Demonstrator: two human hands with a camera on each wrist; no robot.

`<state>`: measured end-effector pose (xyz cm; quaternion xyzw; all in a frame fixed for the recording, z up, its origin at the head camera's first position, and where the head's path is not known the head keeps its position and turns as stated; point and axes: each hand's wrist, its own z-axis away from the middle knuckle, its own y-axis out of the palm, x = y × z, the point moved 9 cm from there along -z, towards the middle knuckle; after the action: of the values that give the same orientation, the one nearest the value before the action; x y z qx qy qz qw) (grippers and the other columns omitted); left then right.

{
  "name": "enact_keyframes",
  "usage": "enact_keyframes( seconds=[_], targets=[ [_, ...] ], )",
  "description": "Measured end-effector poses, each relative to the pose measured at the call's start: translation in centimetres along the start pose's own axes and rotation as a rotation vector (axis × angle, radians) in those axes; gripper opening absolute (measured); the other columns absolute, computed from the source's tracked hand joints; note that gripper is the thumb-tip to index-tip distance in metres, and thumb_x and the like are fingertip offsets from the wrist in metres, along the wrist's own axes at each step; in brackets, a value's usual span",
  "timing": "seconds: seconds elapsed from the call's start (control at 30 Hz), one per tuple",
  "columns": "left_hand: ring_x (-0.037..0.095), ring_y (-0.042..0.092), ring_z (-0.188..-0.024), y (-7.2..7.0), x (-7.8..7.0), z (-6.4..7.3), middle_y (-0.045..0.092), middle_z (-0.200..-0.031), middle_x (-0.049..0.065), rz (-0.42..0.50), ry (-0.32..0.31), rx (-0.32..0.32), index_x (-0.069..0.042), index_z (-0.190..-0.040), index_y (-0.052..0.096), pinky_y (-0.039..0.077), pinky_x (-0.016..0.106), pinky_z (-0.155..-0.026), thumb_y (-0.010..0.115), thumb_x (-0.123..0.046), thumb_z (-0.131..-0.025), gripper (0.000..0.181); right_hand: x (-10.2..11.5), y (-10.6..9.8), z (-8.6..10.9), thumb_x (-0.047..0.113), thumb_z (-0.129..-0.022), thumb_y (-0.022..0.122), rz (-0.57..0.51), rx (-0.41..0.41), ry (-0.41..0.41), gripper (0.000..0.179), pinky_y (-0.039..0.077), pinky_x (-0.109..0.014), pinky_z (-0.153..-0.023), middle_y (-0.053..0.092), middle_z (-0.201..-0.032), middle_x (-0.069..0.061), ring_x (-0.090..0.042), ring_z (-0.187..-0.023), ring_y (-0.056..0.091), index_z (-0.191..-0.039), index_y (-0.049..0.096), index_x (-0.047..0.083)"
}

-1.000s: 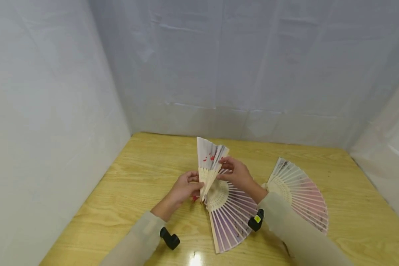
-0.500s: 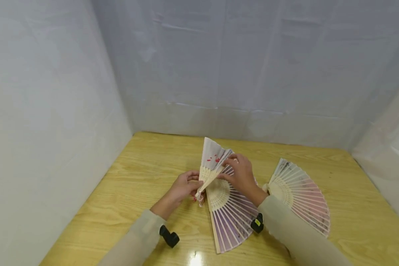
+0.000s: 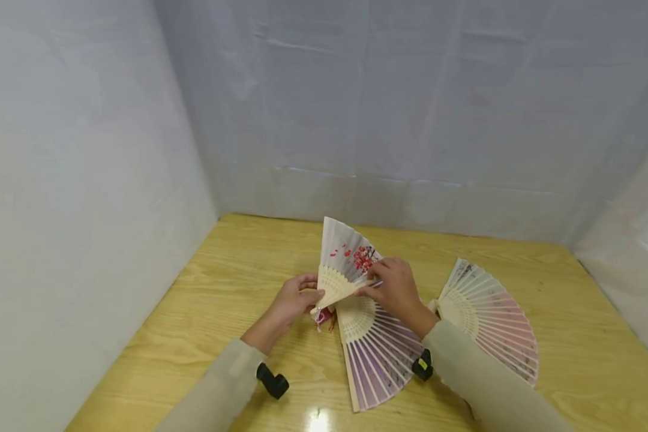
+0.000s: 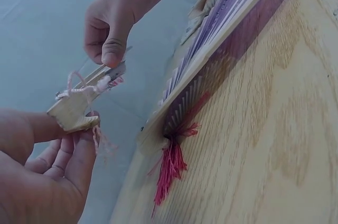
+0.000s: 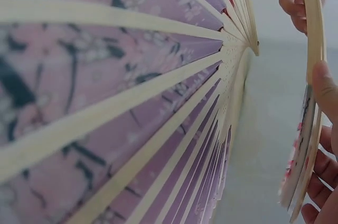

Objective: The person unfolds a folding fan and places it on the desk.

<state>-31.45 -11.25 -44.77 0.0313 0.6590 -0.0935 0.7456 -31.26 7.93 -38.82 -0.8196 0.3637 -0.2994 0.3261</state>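
A white folding fan point(image 3: 337, 246) with a red blossom print is partly spread, held above the table between both hands. My left hand point(image 3: 294, 300) pinches it near its pivot end, thumb in front and fingers behind. With thumb and fingers, my right hand point(image 3: 396, 288) grips the fan's right outer rib. A pale pink cord point(image 4: 84, 89) hangs from the pivot. Below and to the right, a purple folding fan point(image 3: 375, 354) lies spread on the table, partly covered by the white fan and the right hand. Its red tassel point(image 4: 171, 163) shows in the left wrist view.
A third fan, pink and pale green point(image 3: 491, 318), lies spread at the right, partly behind the right sleeve point(image 3: 480, 372). The wooden table point(image 3: 237, 258) meets white sheeting point(image 3: 324, 120) at its back and sides. Wrist cameras point(image 3: 272, 381) sit on both sleeves.
The white fan has spread wider, its right outer rib swung down to the right with the right hand, baring more red blossoms. The left hand has shifted slightly left. The other fans stay put.
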Motion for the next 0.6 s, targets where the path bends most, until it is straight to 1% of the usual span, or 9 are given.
enact_keyframes(
  seconds=[0.07,0.2,0.27,0.47,0.6],
  targets=[
    [0.013,0.055,-0.077,-0.26,0.01,-0.05,0.056,-0.108,0.014,0.0,0.001,-0.023,0.007,-0.126,0.053,0.048,0.023,-0.063,0.06,0.0,-0.093,0.034,-0.09,0.16,-0.02,0.046,-0.059,0.087,0.002,0.027,0.017,0.045,0.043,-0.041,-0.072,0.056,-0.073,0.003,-0.019,-0.072,0.05,-0.071,0.059,0.013],
    [0.013,0.055,-0.077,-0.45,0.01,-0.12,0.056,-0.107,0.014,-0.007,0.005,-0.034,0.007,-0.126,0.053,0.047,0.023,-0.062,0.06,-0.001,-0.094,0.034,-0.3,0.48,-0.03,0.049,-0.06,0.087,0.016,0.079,0.059,0.046,0.043,-0.038,-0.068,0.056,-0.07,0.004,-0.017,-0.069,0.048,-0.071,0.06,0.013],
    [0.014,0.056,-0.079,-0.54,-0.07,-0.14,0.056,-0.109,0.016,-0.008,0.012,-0.037,0.008,-0.126,0.053,0.049,0.023,-0.065,0.06,-0.001,-0.094,0.035,-0.4,0.65,-0.05,0.049,-0.061,0.087,0.018,0.095,0.072,0.046,0.043,-0.037,-0.066,0.056,-0.068,0.004,-0.016,-0.066,0.047,-0.07,0.06,0.013],
    [0.017,0.058,-0.089,-0.88,-0.33,-0.07,0.056,-0.114,0.021,-0.014,0.033,-0.06,0.012,-0.131,0.05,0.051,0.022,-0.076,0.059,-0.001,-0.095,0.039,-0.51,0.66,-0.1,0.052,-0.063,0.085,-0.001,0.114,0.1,0.048,0.039,-0.034,-0.062,0.052,-0.062,0.005,-0.013,-0.06,0.041,-0.068,0.061,0.011],
    [0.015,0.059,-0.089,-0.89,-0.27,-0.04,0.058,-0.115,0.021,-0.02,0.037,-0.07,0.011,-0.131,0.051,0.051,0.021,-0.077,0.059,-0.002,-0.095,0.039,-0.47,0.55,-0.05,0.054,-0.063,0.085,0.0,0.124,0.122,0.048,0.037,-0.032,-0.06,0.051,-0.061,0.006,-0.012,-0.059,0.04,-0.066,0.059,0.013]
  ],
)
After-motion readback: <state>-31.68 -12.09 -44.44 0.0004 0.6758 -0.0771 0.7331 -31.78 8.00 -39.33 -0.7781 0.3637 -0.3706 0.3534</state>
